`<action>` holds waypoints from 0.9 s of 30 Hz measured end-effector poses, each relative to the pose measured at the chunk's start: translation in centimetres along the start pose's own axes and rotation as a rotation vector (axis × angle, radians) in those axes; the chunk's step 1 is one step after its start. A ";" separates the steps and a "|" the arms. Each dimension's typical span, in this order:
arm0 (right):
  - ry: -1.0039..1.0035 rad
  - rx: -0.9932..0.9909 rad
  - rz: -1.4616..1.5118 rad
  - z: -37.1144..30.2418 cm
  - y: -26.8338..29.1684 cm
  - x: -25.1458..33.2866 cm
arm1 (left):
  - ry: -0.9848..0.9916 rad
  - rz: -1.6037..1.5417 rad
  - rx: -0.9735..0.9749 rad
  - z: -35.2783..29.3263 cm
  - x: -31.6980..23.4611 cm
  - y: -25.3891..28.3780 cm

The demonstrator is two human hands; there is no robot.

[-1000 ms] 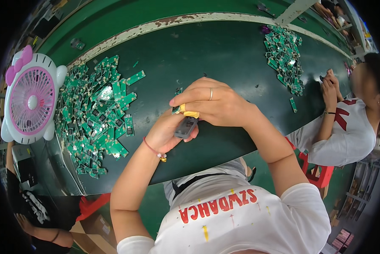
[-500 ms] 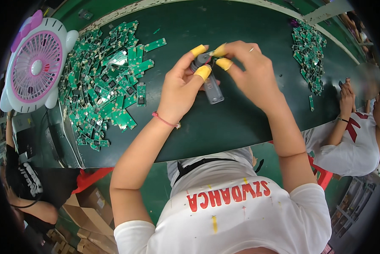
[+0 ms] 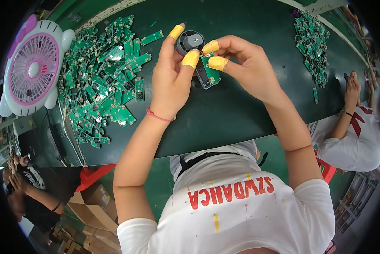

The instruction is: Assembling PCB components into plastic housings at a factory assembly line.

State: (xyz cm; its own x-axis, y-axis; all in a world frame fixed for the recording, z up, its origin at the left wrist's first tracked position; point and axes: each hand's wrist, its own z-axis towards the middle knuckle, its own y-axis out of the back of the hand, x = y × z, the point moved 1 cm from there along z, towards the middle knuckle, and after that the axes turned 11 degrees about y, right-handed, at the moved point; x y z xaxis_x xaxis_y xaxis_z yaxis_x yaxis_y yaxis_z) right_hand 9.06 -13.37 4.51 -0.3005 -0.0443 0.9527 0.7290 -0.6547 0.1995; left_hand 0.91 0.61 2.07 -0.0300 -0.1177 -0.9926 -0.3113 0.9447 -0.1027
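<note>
My left hand (image 3: 171,82), with yellow tape on its thumb and index finger, is closed around a dark grey housing (image 3: 202,78). At the housing's far end sits a round part with a grey motor (image 3: 193,40) in it. A green circuit board (image 3: 212,73) lies along the right side of the housing's open, narrow body. Thin red wires run between motor and board, partly covered by my fingers. My right hand (image 3: 251,70), also taped in yellow, pinches at the board's upper end with thumb and index finger. Its other fingers are curled.
A large heap of green circuit boards (image 3: 105,84) covers the table's left side; a smaller heap (image 3: 310,46) lies at the far right. A white and pink fan (image 3: 33,67) stands at the left edge. Co-workers sit on both sides. A cardboard box (image 3: 92,207) is below the table.
The housing has turned in my left hand, so its motor and open body now show. The green board has come into view beside it. Both hands have shifted slightly to the left.
</note>
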 end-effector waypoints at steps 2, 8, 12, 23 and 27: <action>0.009 -0.017 0.002 0.0 -0.2 -0.1 | 0.053 -0.028 0.016 -0.1 -0.5 0.0; 0.027 -0.009 -0.117 -0.1 -0.4 -0.1 | 0.079 -0.099 0.037 -0.5 -0.8 -0.3; 0.042 -0.027 -0.078 -0.3 -0.6 0.1 | 0.047 -0.038 0.036 -0.6 -0.8 -0.1; 0.236 -0.014 -0.258 -0.4 -1.0 0.3 | 0.080 -0.221 0.027 -0.7 -0.9 -0.3; 0.274 -0.026 -0.228 -0.3 -1.2 0.1 | 0.152 -0.340 0.056 -0.8 -1.2 -0.4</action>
State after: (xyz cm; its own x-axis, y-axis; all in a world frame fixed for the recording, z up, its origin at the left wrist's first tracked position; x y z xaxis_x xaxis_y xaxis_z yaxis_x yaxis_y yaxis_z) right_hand 7.99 -12.82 4.28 -0.6100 -0.0938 0.7868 0.6098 -0.6897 0.3905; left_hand 0.29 0.12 3.35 -0.0758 -0.4681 -0.8804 -0.2755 0.8584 -0.4327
